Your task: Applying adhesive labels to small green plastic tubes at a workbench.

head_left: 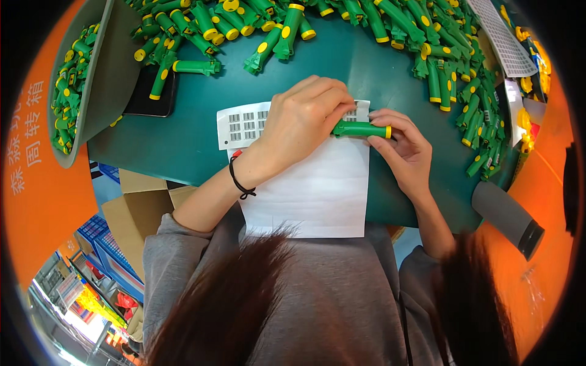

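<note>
A small green plastic tube (361, 129) with a yellow end cap lies crosswise over a sheet of barcode stickers (241, 125). My right hand (408, 146) is closed on its yellow end, thumb below and fingers above. At the tube's other end my left hand (302, 119) is closed, fingertips pinched over the sticker rows. Whatever those fingertips hold is hidden. The bare lower part of the sheet, plain white backing (308, 189), hangs toward me over the table edge.
Many similar green tubes (287, 33) lie heaped across the back and right of the green table (195, 137). A grey bin (113, 67) of green pieces stands at left, beside a dark flat tray (165, 91). A grey cylinder (503, 216) sits at right; an open cardboard box (143, 210) is lower left.
</note>
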Demonstrator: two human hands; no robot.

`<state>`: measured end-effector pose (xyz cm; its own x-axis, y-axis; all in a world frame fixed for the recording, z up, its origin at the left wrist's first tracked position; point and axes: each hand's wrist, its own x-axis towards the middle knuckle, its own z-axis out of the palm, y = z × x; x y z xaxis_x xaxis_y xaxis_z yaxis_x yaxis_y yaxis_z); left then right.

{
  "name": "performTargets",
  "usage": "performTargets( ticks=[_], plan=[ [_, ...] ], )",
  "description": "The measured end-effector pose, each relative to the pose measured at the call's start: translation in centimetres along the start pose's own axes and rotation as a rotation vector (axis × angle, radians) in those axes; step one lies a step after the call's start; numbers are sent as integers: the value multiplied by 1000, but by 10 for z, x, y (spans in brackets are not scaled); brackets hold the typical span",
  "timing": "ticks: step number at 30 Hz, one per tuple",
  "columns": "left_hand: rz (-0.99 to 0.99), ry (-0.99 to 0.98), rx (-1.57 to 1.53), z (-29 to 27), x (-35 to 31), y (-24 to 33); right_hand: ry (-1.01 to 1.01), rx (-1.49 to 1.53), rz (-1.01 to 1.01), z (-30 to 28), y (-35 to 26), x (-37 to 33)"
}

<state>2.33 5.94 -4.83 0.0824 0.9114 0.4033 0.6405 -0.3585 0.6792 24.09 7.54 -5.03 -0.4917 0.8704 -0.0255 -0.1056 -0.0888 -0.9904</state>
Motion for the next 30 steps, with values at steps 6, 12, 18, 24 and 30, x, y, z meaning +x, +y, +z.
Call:
performTargets(
  ticks=[6, 12, 18, 24, 30],
  plan=[
    [65, 19, 12, -2, 0, -4, -70, -51, 19, 0, 1, -5],
    [137, 51, 77, -1, -5, -4, -116, -87, -47, -2, 3, -1],
    [19, 1, -42, -5, 0, -2, -18, 15, 28, 2, 3, -3],
    [-604, -221, -682, -35, 9, 28, -4, 54, 26, 3, 3, -2],
    [-588, -334, -638, -40, 12, 38, 2, 47, -30, 7, -1, -4]
  ],
)
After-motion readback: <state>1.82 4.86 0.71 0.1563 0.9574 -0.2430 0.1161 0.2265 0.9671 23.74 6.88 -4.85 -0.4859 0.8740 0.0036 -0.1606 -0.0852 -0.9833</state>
